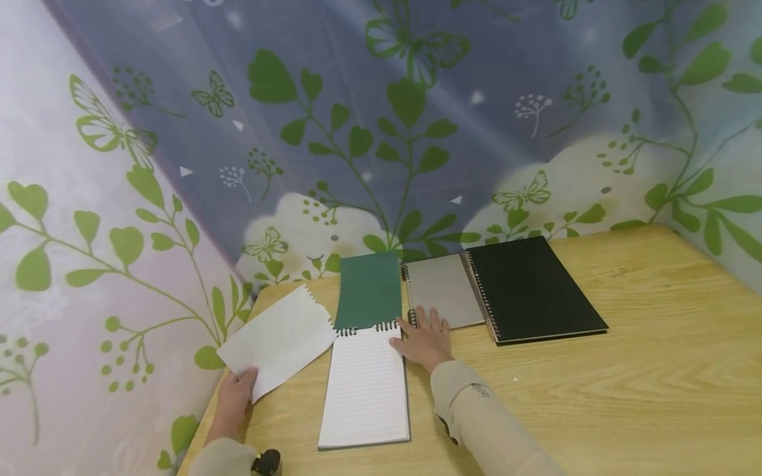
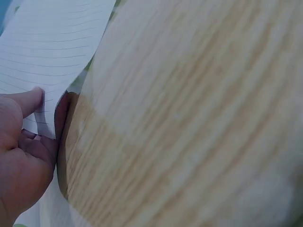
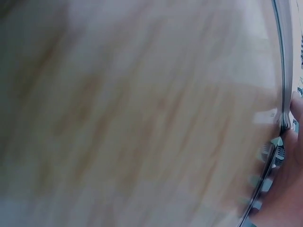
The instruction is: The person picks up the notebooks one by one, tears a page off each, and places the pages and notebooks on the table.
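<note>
My left hand (image 1: pixel 235 395) pinches the lower corner of a loose sheet of paper (image 1: pixel 280 344) with a ragged torn edge. In the left wrist view, the thumb lies on the lined face of the sheet (image 2: pixel 52 42), with fingers behind it. A spiral notebook lies open beside it, its lined page (image 1: pixel 364 390) toward me and its green cover (image 1: pixel 369 287) folded back. My right hand (image 1: pixel 427 340), fingers spread, rests at the notebook's upper right corner by the rings. Its fingertips overlap the lower edge of a grey spiral notebook (image 1: pixel 445 287).
A larger black spiral notebook (image 1: pixel 532 291) lies to the right of the grey one. All rest on a wooden table (image 1: pixel 595 396). Patterned cloth (image 1: pixel 333 132) with green leaves and butterflies stands behind the table and along its left side.
</note>
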`<state>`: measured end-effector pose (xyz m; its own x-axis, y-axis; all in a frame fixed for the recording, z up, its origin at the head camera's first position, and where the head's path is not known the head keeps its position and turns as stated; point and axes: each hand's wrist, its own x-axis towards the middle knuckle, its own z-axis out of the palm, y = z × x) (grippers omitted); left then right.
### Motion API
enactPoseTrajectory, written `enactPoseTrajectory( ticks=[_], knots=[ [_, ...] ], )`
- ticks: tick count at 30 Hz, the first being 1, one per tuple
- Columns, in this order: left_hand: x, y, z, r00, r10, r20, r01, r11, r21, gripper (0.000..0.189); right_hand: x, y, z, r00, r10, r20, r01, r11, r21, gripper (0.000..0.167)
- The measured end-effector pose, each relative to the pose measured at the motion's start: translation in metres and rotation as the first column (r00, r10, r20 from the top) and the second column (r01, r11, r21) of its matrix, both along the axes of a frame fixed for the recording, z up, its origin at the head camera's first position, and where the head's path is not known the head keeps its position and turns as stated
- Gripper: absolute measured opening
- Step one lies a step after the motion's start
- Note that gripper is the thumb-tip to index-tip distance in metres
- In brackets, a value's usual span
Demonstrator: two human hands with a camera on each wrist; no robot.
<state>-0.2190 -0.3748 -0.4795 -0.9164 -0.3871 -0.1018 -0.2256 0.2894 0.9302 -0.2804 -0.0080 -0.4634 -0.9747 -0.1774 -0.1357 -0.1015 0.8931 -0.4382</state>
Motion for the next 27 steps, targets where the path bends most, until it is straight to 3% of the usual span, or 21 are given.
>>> enactPoseTrajectory(
  ticks=[5, 15, 20, 23, 27],
  knots=[
    [0.0018, 0.0009, 0.0055, 0.999, -0.006, 0.041, 0.003, 0.997, 0.078, 0.060, 0.0004, -0.0003, -0.0005, 1.000, 0.002, 0.000, -0.002, 1.000, -0.003, 0.058],
    [0.0020, -0.0031, 0.0073, 1.000, -0.001, 0.014, -0.002, 0.976, 0.216, 0.060, -0.0001, 0.0007, -0.0003, 1.000, 0.003, 0.008, -0.003, 1.000, -0.011, 0.058],
    [0.0034, -0.0025, 0.0084, 1.000, -0.007, 0.006, 0.005, 0.969, 0.247, 0.059, 0.0002, 0.0006, 0.0002, 1.000, 0.003, 0.014, -0.003, 1.000, -0.004, 0.058],
    [0.0022, -0.0031, 0.0066, 1.000, 0.011, 0.015, -0.014, 0.968, 0.251, 0.059, 0.0011, 0.0006, 0.0014, 1.000, 0.008, 0.015, -0.008, 1.000, -0.005, 0.058],
    [0.0008, -0.0058, 0.0041, 0.995, 0.104, 0.005, -0.100, 0.951, 0.292, 0.061, 0.0024, 0.0018, 0.0035, 1.000, 0.012, 0.011, -0.012, 1.000, -0.012, 0.058]
  ],
)
